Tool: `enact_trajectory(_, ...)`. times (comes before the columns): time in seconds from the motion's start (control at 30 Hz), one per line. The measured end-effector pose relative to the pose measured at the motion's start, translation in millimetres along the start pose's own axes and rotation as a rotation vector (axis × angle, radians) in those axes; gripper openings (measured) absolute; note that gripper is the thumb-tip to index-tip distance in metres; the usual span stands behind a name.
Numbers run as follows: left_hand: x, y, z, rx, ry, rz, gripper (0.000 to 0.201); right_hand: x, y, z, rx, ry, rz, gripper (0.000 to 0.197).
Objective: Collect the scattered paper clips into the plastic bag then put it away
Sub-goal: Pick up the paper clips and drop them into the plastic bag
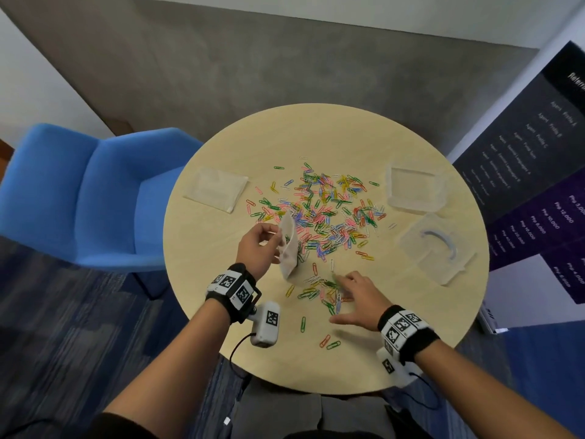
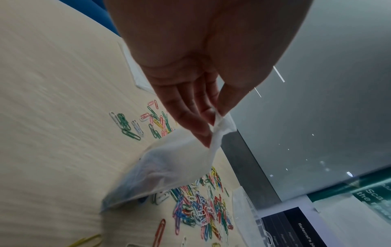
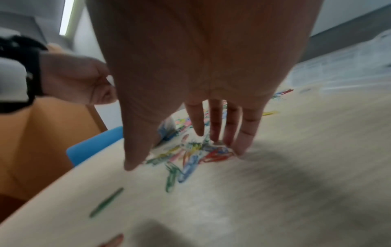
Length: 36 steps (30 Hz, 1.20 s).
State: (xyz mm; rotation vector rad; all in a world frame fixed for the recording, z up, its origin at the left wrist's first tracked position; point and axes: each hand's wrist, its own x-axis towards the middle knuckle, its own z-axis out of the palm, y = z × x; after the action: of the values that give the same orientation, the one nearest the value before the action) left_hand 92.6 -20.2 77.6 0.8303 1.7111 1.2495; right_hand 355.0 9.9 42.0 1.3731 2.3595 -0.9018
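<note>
My left hand pinches the top edge of a clear plastic bag between thumb and fingers; the bag hangs down to the round wooden table with a few clips inside. Coloured paper clips lie scattered across the table's middle. A smaller heap of clips lies near the front. My right hand is spread flat over that heap, fingertips touching the table beside the clips. The right wrist view is blurred.
A second flat plastic bag lies at the table's left. A clear plastic box and its lid sit at the right. A blue chair stands left of the table, a dark banner to the right.
</note>
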Motion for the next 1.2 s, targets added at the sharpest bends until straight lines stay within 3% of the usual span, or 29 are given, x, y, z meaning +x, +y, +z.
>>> enact_trajectory(0.13,-3.0,-3.5,-9.4,-0.035,0.025,-0.027,0.012,-18.5,6.1,8.2,-0.053,-0.028,0.138,0.143)
enact_trajectory(0.2,-5.2,-5.3,-12.6,-0.054,0.044,-0.032,0.015,-29.5,5.4,25.0,-0.087,-0.044,0.126,0.148)
enact_trajectory(0.33,-8.4,-7.4,-16.3,-0.066,0.066,-0.047,0.016,-23.0,-4.2,45.9,-0.095,0.053,0.033,0.142)
enact_trajectory(0.43,-8.5,-6.5,-18.5,-0.079,0.07,-0.062,0.015,-4.2,-14.4,42.0,-0.056,0.143,0.067,0.135)
enact_trajectory(0.53,-9.6,-5.6,-17.9,-0.083,0.067,-0.072,0.017,12.5,-19.6,32.2,-0.167,0.207,0.066,0.129)
enact_trajectory(0.63,-11.4,-5.2,-17.0,-0.078,0.069,-0.066,0.017,26.2,-18.6,23.5,-0.341,0.185,-0.094,0.115)
enact_trajectory(0.73,-13.5,-3.9,-13.7,-0.084,0.063,-0.056,0.015,31.8,-16.5,22.5,-0.469,0.079,-0.244,0.087)
enact_trajectory(0.93,-15.7,-2.4,-8.1,-0.073,0.046,-0.04,0.008,24.1,-12.2,28.7,-0.422,0.154,-0.273,0.049)
enact_trajectory(1.07,-14.2,-2.2,-3.1,-0.042,0.022,-0.035,0.007,19.4,-2.9,32.6,-0.419,0.234,-0.284,0.05)
enact_trajectory(1.2,-11.9,0.7,6.6,-0.013,0.008,-0.035,0.006,18.7,-3.3,16.9,-0.427,0.137,-0.233,0.031)
